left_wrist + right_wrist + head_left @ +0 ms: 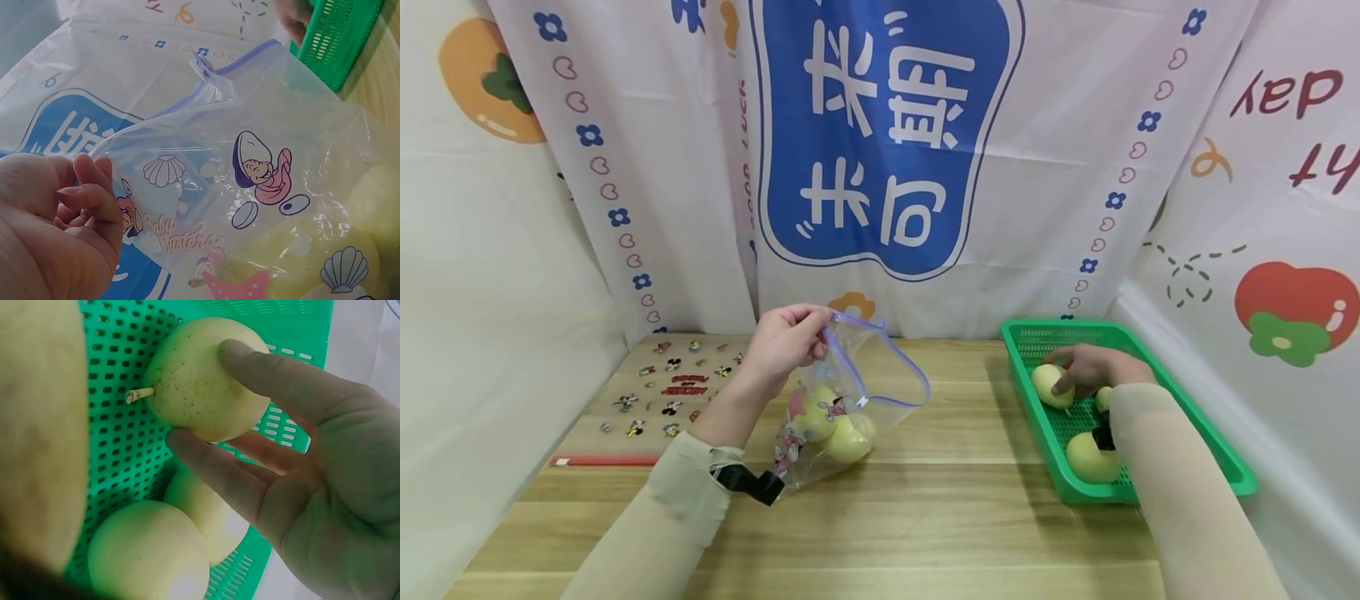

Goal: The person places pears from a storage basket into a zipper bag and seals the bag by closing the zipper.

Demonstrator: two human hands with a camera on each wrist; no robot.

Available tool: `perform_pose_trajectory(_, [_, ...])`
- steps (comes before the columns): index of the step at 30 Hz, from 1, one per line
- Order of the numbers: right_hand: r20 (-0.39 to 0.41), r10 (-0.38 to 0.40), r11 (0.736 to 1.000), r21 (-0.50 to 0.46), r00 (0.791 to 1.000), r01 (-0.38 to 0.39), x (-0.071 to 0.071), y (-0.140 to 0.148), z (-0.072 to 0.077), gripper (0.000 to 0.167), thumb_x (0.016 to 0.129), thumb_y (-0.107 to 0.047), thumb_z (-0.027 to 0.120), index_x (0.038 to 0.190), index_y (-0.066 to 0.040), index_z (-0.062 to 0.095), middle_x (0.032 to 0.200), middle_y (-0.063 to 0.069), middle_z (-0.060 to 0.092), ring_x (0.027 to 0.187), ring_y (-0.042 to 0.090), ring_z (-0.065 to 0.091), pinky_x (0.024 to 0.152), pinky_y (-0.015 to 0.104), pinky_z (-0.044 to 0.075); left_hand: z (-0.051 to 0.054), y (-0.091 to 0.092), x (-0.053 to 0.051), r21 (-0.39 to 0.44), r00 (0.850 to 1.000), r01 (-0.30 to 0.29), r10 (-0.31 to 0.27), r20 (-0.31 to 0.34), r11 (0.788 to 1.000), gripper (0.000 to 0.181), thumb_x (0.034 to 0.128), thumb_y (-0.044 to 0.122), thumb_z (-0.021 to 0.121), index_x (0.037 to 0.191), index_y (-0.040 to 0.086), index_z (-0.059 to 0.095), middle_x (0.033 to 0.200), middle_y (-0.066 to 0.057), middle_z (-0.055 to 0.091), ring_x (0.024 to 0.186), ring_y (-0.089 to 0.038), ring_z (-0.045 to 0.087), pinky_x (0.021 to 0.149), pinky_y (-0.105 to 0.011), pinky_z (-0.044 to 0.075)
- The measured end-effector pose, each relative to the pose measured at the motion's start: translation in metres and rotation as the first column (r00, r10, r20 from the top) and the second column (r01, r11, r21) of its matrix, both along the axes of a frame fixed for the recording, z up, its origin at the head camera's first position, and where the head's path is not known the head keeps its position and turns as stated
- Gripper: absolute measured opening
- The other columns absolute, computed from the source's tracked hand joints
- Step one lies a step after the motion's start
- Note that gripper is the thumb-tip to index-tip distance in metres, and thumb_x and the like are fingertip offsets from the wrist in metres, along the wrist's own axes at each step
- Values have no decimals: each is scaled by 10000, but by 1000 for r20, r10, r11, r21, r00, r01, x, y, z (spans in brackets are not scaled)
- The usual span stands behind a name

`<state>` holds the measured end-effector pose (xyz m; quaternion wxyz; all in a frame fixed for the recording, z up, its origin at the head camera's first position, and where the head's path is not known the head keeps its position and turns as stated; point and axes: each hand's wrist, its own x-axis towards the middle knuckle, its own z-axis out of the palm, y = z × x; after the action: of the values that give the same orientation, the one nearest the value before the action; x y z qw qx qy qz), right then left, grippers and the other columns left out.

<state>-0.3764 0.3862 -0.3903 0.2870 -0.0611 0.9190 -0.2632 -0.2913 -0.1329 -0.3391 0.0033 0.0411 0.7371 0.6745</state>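
My left hand point(784, 346) pinches the rim of a clear zip bag point(891, 408) with purple edging and cartoon prints. The bag's mouth gapes toward the right, its slider hanging at the near edge. Yellow-green pears point(850, 438) lie in the bottom of the bag, seen through the film. Over at the right, my right hand point(1090, 369) holds a round pear point(203, 378) inside a green basket point(1033, 408). In the right wrist view, the thumb lies across this pear and the fingers curl beneath it; its stem points away from the palm.
Several other pears point(150, 553) sit in the basket near the right hand. A flat printed bag with a red zip strip point(617, 460) lies on the wooden table point(880, 533) at the left. Printed white cloth point(1075, 100) hangs behind and on both sides.
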Motion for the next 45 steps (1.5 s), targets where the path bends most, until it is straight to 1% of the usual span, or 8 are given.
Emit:
perform_pose_trajectory(3, [-23, 21, 1000, 1, 1000, -21, 1, 4, -3, 758, 1017, -154, 788, 1651, 6, 404, 1474, 409, 510, 1159, 379, 719, 976, 511, 638, -1, 0, 0, 7, 1000, 6, -6, 4, 1000, 317, 1126, 222, 618, 1290, -18, 744, 770, 19, 665, 603, -60, 590, 564, -156, 467])
perform_pose_trajectory(7, [-91, 20, 999, -41, 996, -23, 3, 11, -5, 745, 1025, -207, 787, 1641, -2, 422, 1478, 399, 518, 1099, 326, 733, 947, 494, 641, -1, 0, 0, 8, 1000, 7, -7, 2, 1000, 319, 1126, 217, 616, 1296, -19, 743, 775, 16, 666, 604, -60, 590, 562, -154, 462])
perform_pose_trajectory(12, [-177, -37, 983, -184, 984, 4, 5, 19, -5, 761, 1031, -219, 788, 1647, 2, 398, 1522, 416, 444, 1086, 348, 738, 962, 521, 647, -1, -1, 0, 10, 1000, 0, 0, -2, 1000, 319, 1120, 219, 617, 1286, -21, 745, 781, 16, 673, 601, -60, 591, 566, -156, 467])
perform_pose_trajectory(17, [-241, -102, 966, -257, 965, 38, 7, 25, -1, 812, 1017, -322, 811, 1680, -108, 394, 1623, 346, 422, 1119, 351, 776, 996, 504, 641, -1, -2, 0, 9, 1000, 2, -2, 0, 1000, 319, 1121, 221, 616, 1283, -21, 744, 781, 18, 673, 605, -61, 590, 568, -157, 469])
perform_pose_trajectory(25, [-255, -185, 897, -439, 949, 56, 7, 20, 12, 820, 1029, -260, 800, 1705, -134, 354, 1677, 316, 336, 1147, 227, 767, 969, 356, 658, 0, -2, 1, 6, 1000, 1, -1, 2, 1000, 323, 1122, 223, 614, 1286, -24, 743, 781, 20, 670, 608, -61, 589, 569, -157, 471])
perform_pose_trajectory(31, [-272, -198, 853, -521, 942, 28, 8, 12, 21, 782, 1039, -229, 791, 1691, -141, 369, 1653, 257, 362, 1104, 98, 761, 987, 356, 654, 0, -2, 1, 13, 1000, 5, -5, 10, 1000, 325, 1123, 225, 614, 1287, -24, 741, 788, 14, 672, 611, -63, 586, 569, -158, 466])
perform_pose_trajectory(36, [-307, -214, 833, -554, 928, 9, 10, -1, 32, 750, 1037, -223, 796, 1678, -167, 410, 1555, 173, 447, 1120, 104, 755, 993, 368, 654, 0, -2, 1, 6, 1000, 1, -1, 17, 1000, 310, 1115, 198, 608, 1291, -19, 742, 787, 13, 674, 609, -65, 586, 574, -161, 481])
perform_pose_trajectory(45, [-348, -217, 815, -579, 912, -27, 18, -40, 55, 709, 1021, -197, 813, 1641, -219, 471, 1550, 108, 513, 1113, 151, 770, 981, 340, 654, 3, -1, 2, -24, 1000, 0, 1, 26, 1000, 273, 1067, 141, 641, 1264, -10, 754, 724, 46, 614, 612, -70, 545, 580, -174, 484])
